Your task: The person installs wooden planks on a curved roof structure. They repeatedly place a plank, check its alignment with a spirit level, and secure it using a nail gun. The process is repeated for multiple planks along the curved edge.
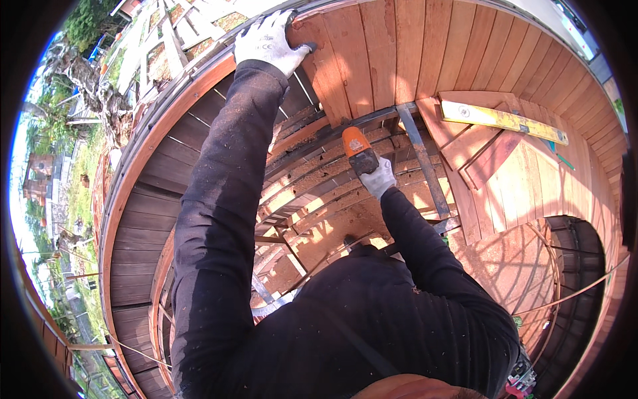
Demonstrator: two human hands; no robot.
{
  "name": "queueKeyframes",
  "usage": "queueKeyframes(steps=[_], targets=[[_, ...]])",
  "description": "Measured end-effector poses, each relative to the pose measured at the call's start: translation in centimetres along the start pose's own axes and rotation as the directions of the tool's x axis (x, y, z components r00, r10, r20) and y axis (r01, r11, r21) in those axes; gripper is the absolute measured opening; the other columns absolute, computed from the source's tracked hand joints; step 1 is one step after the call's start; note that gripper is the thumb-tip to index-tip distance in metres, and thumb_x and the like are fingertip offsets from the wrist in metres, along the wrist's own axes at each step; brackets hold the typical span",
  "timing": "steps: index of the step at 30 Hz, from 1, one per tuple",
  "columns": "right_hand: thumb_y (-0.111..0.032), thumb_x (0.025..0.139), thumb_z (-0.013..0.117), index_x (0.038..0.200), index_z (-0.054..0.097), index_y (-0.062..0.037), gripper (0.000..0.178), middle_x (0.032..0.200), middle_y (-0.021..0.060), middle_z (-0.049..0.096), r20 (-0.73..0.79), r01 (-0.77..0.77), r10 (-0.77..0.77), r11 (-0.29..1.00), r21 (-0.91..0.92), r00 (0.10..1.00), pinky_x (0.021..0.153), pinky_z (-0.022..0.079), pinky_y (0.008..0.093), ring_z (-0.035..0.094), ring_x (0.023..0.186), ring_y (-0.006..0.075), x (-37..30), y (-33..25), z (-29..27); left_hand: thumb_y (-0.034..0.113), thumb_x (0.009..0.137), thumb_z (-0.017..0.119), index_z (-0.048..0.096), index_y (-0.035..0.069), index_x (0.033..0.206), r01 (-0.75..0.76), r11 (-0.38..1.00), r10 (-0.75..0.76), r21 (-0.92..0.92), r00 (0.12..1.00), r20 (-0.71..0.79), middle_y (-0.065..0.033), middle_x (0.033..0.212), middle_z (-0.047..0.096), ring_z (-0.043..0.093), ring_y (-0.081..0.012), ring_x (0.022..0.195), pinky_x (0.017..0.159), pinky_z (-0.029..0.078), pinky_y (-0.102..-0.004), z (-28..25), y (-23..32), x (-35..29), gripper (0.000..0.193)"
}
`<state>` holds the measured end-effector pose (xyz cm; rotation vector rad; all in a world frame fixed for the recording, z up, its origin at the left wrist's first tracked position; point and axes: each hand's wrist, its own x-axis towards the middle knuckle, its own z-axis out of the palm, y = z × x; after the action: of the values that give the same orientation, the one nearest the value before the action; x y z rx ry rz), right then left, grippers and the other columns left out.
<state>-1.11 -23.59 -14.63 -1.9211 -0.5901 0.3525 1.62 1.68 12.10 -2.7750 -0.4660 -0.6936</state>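
My left hand [269, 41], in a white work glove, presses on the end of a reddish wooden deck board [330, 63] at the curved outer rim. In a matching glove, my right hand [379, 178] grips an orange and black power tool [357, 150]. The tool's nose points at the cut edge of the boards, just beside a dark metal beam [420, 159]. Both sleeves are black. Below the tool, open joists and lower planks show through the gap.
A yellow spirit level [502, 120] lies on loose board offcuts [475, 149] to the right. The curved wooden rim [143, 153] runs along the left, with ground and plants far below. A round opening with a railing [571, 279] lies at lower right.
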Motion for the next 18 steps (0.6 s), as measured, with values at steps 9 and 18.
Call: queueKeyframes(steps=[9,18], targets=[[-0.014,0.067,0.070,0.116,0.061,-0.0047,0.051,0.097,0.0173,0.069,0.005,0.047,-0.047,0.998,0.051,0.999,0.081,0.053,0.0358,0.068,0.093,0.0308,0.5,1.5,0.1,0.056,0.076,0.069,0.049,0.017,0.137,0.002,1.000,-0.002,-0.028,1.000,0.014,-0.0055,0.137,0.053,0.046,-0.0252,0.130,0.111,0.032,-0.0429,-0.6,0.3,0.0,0.074],[-0.018,0.069,0.071,0.114,0.061,-0.0052,0.048,0.095,0.0200,0.068,-0.020,0.043,-0.043,0.999,-0.008,0.999,0.081,0.053,0.0400,0.066,0.092,0.0350,0.5,1.8,0.0,0.056,0.078,0.068,0.047,0.017,0.139,0.030,0.999,-0.028,-0.027,0.997,0.068,-0.0073,0.139,0.051,0.045,-0.0261,0.131,0.111,0.032,-0.0429,-1.1,0.6,0.0,0.076]])
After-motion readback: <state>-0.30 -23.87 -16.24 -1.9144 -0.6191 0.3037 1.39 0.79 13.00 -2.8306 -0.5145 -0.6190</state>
